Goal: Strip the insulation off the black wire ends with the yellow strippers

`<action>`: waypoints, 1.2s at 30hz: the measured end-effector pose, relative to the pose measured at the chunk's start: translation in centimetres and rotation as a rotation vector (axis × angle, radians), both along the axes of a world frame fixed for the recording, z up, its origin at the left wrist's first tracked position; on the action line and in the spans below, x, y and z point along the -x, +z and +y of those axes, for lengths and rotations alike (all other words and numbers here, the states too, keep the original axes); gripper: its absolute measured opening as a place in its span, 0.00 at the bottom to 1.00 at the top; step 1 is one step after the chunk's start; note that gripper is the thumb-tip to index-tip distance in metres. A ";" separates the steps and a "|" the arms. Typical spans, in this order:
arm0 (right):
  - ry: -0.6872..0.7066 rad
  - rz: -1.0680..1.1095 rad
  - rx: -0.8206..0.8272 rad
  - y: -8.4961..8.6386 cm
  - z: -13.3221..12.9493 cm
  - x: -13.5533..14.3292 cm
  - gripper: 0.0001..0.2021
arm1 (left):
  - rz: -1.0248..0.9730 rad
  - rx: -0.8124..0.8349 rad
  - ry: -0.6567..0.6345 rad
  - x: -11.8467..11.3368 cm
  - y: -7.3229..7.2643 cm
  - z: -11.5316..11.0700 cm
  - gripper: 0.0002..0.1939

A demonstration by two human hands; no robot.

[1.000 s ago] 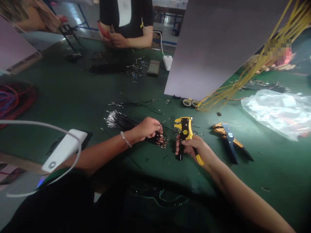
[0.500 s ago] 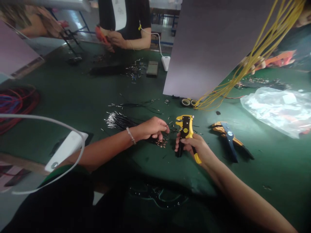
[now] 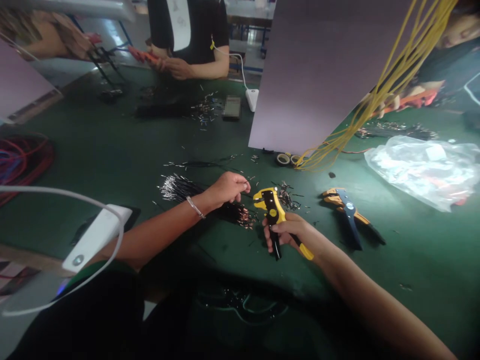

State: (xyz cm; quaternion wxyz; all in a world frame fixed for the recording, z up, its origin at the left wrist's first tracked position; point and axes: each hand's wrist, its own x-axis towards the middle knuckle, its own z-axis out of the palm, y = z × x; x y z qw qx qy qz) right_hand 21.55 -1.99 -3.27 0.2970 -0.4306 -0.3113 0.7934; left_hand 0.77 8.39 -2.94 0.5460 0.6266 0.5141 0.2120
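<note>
My right hand (image 3: pixel 287 232) is wrapped around the handles of a yellow and black wire stripper (image 3: pixel 272 212), its jaws pointing up and left. My left hand (image 3: pixel 232 187) is closed in a pinch near those jaws, apart from them. A thin wire, barely visible, is between its fingertips. Under and beside the left hand lies a bundle of black wires (image 3: pixel 183 186), silvery ends at the left and bare copper ends (image 3: pixel 245 218) at the right. Small black cut-off pieces (image 3: pixel 288 196) are scattered just behind the stripper.
A second wire stripper (image 3: pixel 349 212) lies to the right, with a clear plastic bag (image 3: pixel 423 167) beyond it. Yellow wires (image 3: pixel 393 75) hang beside a grey panel (image 3: pixel 315 75). Tape rolls (image 3: pixel 283 159) sit at its foot. Co-workers hold red tools across the table.
The wire stripper has tilted to the left and moved slightly down, uncovering the scattered pieces. My left hand has shifted slightly left and up, its fingers pinched closer.
</note>
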 end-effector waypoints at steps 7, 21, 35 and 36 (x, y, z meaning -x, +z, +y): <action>-0.033 -0.076 0.075 -0.6 0.9 -0.9 0.10 | 0.154 0.018 -0.021 0.9 -0.3 0.1 0.08; -0.142 -0.171 -0.049 1.7 0.9 -1.3 0.10 | 0.199 0.106 -0.035 2.0 1.4 -0.6 0.07; -0.233 -0.187 -0.146 1.0 1.0 -1.7 0.11 | 0.057 -0.009 -0.153 0.1 1.9 -0.3 0.08; -0.235 -0.185 -0.146 0.8 1.1 -1.8 0.11 | 0.118 -0.044 -0.197 0.0 1.5 -0.3 0.09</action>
